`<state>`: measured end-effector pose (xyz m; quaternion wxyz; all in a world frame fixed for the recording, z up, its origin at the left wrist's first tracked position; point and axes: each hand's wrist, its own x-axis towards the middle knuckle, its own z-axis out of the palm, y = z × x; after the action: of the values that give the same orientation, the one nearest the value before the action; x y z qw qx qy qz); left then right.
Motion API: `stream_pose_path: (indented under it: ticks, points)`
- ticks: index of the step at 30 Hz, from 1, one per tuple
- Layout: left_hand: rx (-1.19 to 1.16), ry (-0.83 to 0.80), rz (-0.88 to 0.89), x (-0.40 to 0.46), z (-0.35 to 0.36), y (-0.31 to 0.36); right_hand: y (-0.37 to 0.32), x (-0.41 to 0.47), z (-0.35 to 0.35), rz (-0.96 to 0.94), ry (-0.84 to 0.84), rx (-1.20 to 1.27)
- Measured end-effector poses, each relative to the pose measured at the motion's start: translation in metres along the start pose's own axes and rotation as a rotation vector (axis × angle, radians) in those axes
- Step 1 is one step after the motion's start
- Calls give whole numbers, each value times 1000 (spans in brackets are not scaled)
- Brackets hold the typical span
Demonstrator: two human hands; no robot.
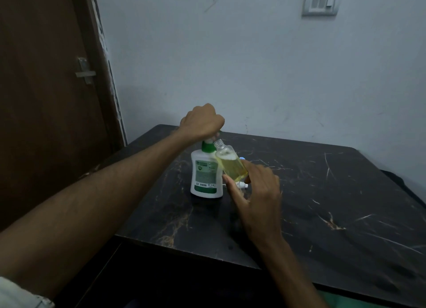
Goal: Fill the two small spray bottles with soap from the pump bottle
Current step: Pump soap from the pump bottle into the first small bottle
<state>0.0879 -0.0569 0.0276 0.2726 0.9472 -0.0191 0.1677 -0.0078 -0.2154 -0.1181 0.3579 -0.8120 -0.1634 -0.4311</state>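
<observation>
Dark marble table (322, 192) w/ bottles, blue-grey wall (230, 54).

Head-height, forward-down over table (322, 192)

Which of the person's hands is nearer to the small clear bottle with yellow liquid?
Right. The right hand grips the small clear bottle around its lower part, tilted toward the pump bottle. The left hand is just above, closed over the pump head.

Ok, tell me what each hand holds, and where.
Left hand grips the pump bottle's pump head from above. Right hand holds the spray bottle by its lower body, tilted, neck under the pump.
</observation>
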Motion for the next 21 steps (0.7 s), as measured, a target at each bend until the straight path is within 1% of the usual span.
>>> stream_pose_path:
  ticks: [2,4,8,11,21]
  points:
    - [-56,-12,-39,3,-2,1,1,0,0,9,-2,4]
    - [-80,18,-68,3,-9,6,1,0,1,8,-1,10]
    - [-69,71,-100,4,-16,16,2,1,1,1,10,14]
    - [-42,89,-92,4,-9,20,2,1,1,2,14,26]
    - [38,42,-85,10,1,12,2,3,0,46,41,85]
